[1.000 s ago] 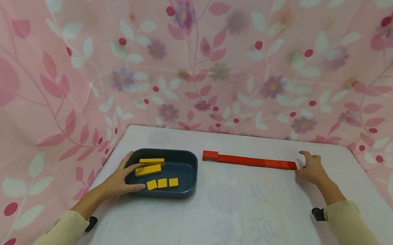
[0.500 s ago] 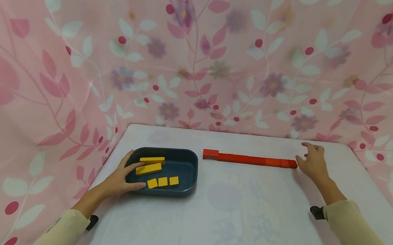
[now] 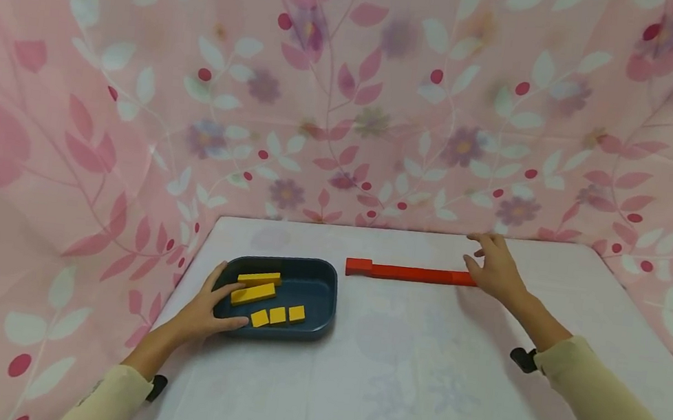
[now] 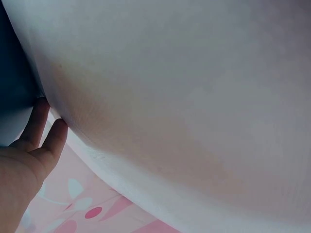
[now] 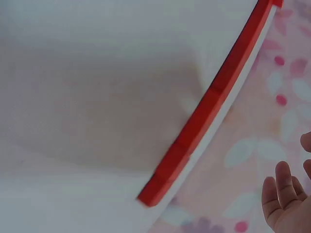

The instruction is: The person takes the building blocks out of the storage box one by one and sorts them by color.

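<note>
A row of red blocks [image 3: 410, 272] [image 5: 209, 102] lies end to end along the far side of the white table [image 3: 416, 385]. My right hand [image 3: 492, 269] [image 5: 286, 199] hovers over the row's right end with loose, spread fingers and hides that end in the head view. A dark blue tray [image 3: 327, 292] [image 4: 14, 73] at the left holds two long yellow blocks [image 3: 253, 293] and three small yellow cubes [image 3: 278, 315]. My left hand [image 3: 207, 309] [image 4: 29, 155] rests on the tray's near left corner, fingers fairly straight over the rim, thumb along the front wall.
A pink floral curtain [image 3: 349, 100] hangs behind the table and down its left side. The table's back edge runs just beyond the red row. Cream sleeves cover both forearms.
My right hand has moved left from beside the row's right end to over it. The left hand and the tray have stayed put.
</note>
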